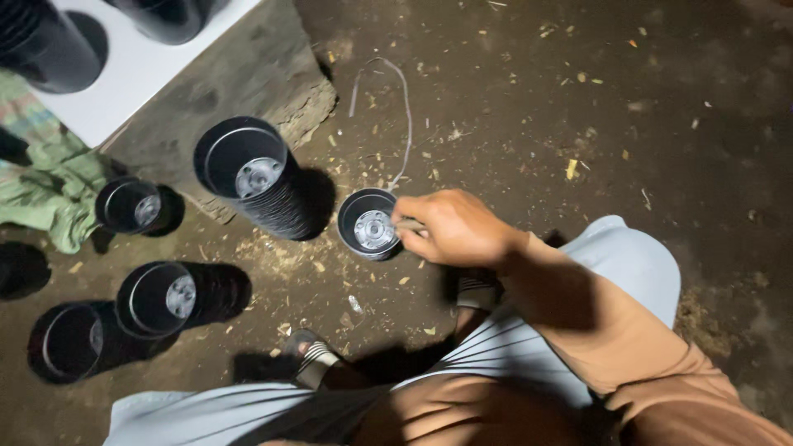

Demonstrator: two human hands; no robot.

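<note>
My right hand (453,228) reaches out to the left over the dirt floor, and its fingers pinch the right rim of a small black plastic pot (368,227). The pot stands upright on the ground, and its pale, holed bottom shows inside. A brown sleeve covers the arm, which comes in from the lower right. My left hand is out of view.
A tall stack of black pots (248,169) stands just left of the small pot. More pot stacks (157,297) (70,340) (128,205) sit further left beside a green cloth (58,190). A white board (140,66) carries black pots. A thin white cord (405,107) lies on the floor behind, and my sandalled feet (314,357) are below.
</note>
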